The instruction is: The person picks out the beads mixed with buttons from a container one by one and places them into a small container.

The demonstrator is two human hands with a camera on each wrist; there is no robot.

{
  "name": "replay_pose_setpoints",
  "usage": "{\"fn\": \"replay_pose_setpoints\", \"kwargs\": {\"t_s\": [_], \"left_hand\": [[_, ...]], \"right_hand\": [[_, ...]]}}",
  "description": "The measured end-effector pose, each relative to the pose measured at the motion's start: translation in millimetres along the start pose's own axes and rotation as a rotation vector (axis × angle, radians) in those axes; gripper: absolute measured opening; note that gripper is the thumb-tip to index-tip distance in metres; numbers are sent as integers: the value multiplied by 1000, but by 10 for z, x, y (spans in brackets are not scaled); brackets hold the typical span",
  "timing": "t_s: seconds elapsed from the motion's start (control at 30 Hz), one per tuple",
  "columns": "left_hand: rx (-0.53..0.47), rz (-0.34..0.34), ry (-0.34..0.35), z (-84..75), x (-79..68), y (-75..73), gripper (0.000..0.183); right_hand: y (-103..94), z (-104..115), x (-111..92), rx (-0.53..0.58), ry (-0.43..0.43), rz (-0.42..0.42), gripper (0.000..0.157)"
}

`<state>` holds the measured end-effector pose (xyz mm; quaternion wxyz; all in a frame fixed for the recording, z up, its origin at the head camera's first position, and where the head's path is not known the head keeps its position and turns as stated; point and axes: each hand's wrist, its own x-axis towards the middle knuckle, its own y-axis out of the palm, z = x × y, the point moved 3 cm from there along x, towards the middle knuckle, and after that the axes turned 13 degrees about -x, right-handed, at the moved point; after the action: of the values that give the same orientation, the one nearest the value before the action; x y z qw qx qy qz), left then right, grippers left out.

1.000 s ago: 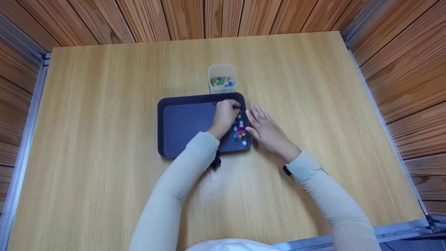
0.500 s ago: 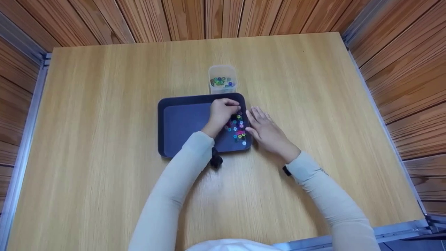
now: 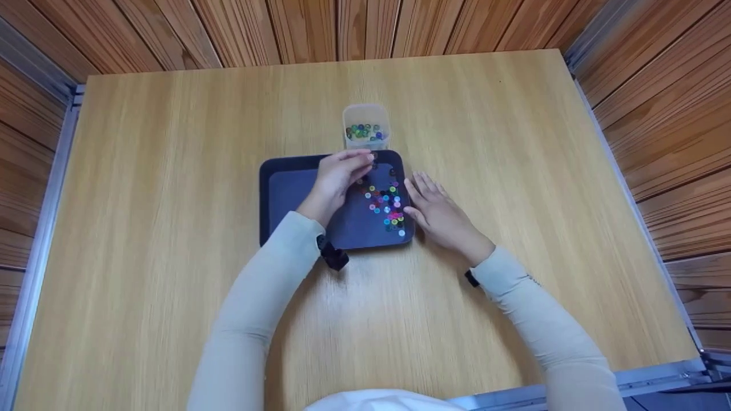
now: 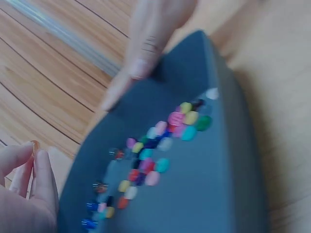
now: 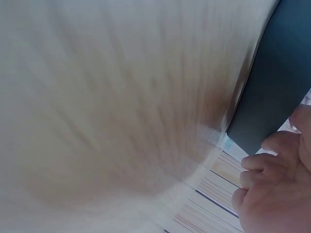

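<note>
Between thumb and fingertips, my left hand (image 3: 336,178) pinches a small amber marble (image 4: 35,147) over the far rim of the dark blue tray (image 3: 302,171). Inside the tray, coloured buttons (image 3: 394,217) lie scattered on the right side. A few marbles (image 4: 91,206) are among them in the left wrist view. My right hand (image 3: 442,220) lies with fingers extended against the outer right wall of the tray. Just beyond the tray stands a translucent plastic container (image 3: 366,112) with several glass marbles (image 3: 364,132) in it.
The light wooden table (image 3: 171,171) surrounds the tray and container. Wood-plank walls (image 3: 365,28) with metal rails (image 3: 43,228) border the table at the back and sides.
My left hand has moved left and away from me, from the tray's right part to its far rim, with the marble between its fingertips. My right hand has stayed put.
</note>
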<state>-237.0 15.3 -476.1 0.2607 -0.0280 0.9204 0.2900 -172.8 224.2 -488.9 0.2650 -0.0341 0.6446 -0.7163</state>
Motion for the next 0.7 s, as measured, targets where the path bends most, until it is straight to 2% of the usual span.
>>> {"fn": "replay_pose_setpoints", "kwargs": {"t_s": [0.13,0.2,0.27,0.37,0.47,0.57,0.63,0.7], "left_hand": [[4,14,40,-147,-8,39,25],[66,10,84,-227,0,64,24],[220,0,158,-320,10,104,22],[514,-12,285,-466,28,189,18],[830,8,428,-587,53,284,17],[1097,33,543,-646,88,344,19],[1218,38,589,-655,116,359,20],[1277,38,600,-650,146,361,21]], "right_hand": [[-14,-2,-10,-8,8,9,64],[-21,2,-15,-10,11,15,65],[-25,5,-19,-9,14,20,65],[-27,3,-21,-8,13,14,65],[-22,-5,-17,-10,17,5,64],[-14,-10,-12,-4,20,6,64],[-11,-7,-12,3,18,7,65],[-9,-4,-13,9,13,9,65]]}}
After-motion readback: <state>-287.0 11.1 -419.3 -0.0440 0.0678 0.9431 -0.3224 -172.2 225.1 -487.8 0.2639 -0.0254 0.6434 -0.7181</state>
